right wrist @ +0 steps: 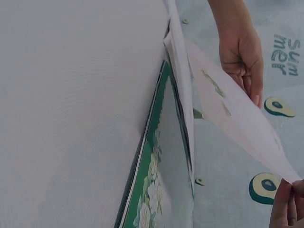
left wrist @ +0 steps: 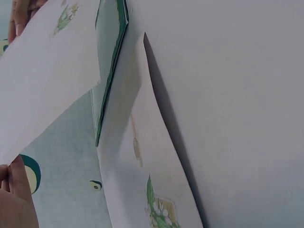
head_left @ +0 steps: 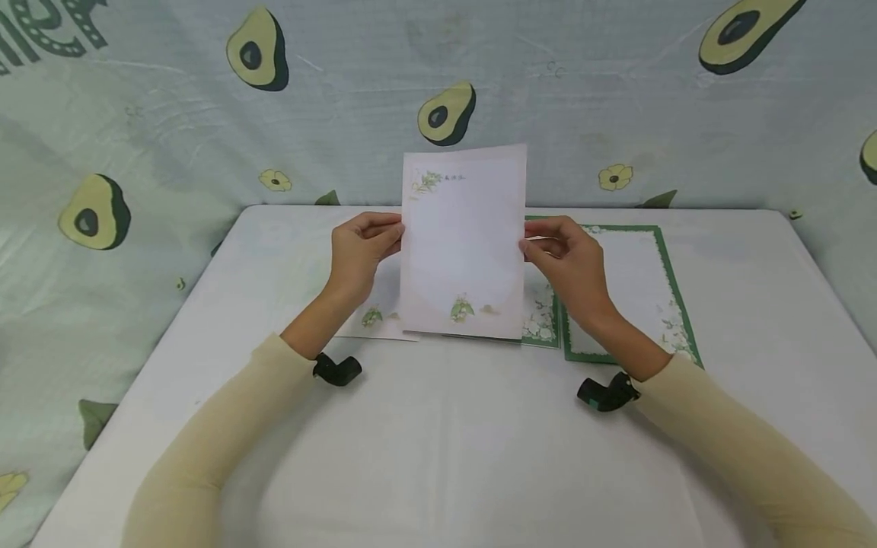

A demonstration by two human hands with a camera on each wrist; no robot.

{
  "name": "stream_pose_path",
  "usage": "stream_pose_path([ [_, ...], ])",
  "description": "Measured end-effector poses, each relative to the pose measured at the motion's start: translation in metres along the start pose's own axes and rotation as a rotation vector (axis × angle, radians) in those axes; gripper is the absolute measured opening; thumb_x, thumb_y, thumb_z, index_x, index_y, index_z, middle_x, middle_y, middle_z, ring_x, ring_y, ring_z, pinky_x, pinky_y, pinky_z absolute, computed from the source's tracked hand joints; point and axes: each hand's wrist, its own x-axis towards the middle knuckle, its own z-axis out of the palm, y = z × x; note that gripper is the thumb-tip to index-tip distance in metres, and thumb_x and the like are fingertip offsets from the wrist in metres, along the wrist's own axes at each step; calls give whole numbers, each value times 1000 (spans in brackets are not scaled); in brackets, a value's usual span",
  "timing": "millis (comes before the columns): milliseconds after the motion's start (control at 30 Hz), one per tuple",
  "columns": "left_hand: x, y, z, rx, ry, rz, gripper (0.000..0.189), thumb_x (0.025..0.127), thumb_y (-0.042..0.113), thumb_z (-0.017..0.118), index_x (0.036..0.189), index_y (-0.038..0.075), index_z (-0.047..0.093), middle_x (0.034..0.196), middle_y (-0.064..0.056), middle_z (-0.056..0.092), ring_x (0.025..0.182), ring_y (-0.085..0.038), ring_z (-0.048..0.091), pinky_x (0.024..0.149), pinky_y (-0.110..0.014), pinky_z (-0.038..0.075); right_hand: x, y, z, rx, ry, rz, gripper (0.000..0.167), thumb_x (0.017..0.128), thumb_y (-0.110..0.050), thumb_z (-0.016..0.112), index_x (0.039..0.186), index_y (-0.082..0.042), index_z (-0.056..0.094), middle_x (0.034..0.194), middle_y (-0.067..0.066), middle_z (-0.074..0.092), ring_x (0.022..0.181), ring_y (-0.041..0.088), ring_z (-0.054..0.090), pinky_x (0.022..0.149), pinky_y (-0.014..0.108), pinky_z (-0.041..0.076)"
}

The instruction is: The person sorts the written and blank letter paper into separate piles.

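Observation:
A pale pink-edged sheet of letter paper (head_left: pixel 466 243) is held upright above the table, with a leafy sprig printed at its top left and another near the bottom. My left hand (head_left: pixel 359 255) pinches its left edge between thumb and fingers. The opposite edge is pinched by my right hand (head_left: pixel 572 266) at about the same height. Behind it lies a matching pale sheet (left wrist: pixel 137 114), partly covered in the head view. In the right wrist view the held paper (right wrist: pixel 237 109) stretches between both hands.
Green-bordered sheets with white flowers lie on the white table (head_left: pixel 438 441): one at the right (head_left: pixel 630 297), another (head_left: pixel 541 327) partly behind the held paper. An avocado-printed cloth (head_left: pixel 356 91) hangs behind the table. Black wrist cameras (head_left: pixel 337 370) sit at both cuffs.

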Motion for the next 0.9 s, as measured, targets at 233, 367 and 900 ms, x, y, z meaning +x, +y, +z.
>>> stream_pose_path([
  [233, 0, 6, -11, 21, 31, 3, 17, 91, -4, 73, 108, -7, 72, 93, -7, 73, 86, -14, 72, 79, -25, 63, 4, -5, 16, 20, -2, 2, 29, 96, -12, 73, 123, -4, 65, 120, 7, 68, 95, 10, 71, 85, 23, 60],
  [367, 1, 11, -19, 55, 44, 16, 17, 92, -3, 72, 109, -6, 71, 93, -7, 72, 85, -14, 72, 80, -24, 62, 8, -5, 26, 54, -14, -1, 28, 96, -10, 72, 122, -3, 65, 120, 9, 67, 95, 10, 71, 85, 23, 60],
  [900, 11, 26, -61, 208, 124, 11, 22, 92, 2, 74, 113, -8, 70, 94, -4, 71, 84, -11, 72, 77, -20, 62, 32, -4, 79, -1, -34, -26, 24, 96, -10, 72, 119, -4, 66, 115, 8, 71, 97, 17, 72, 86, 26, 60],
])
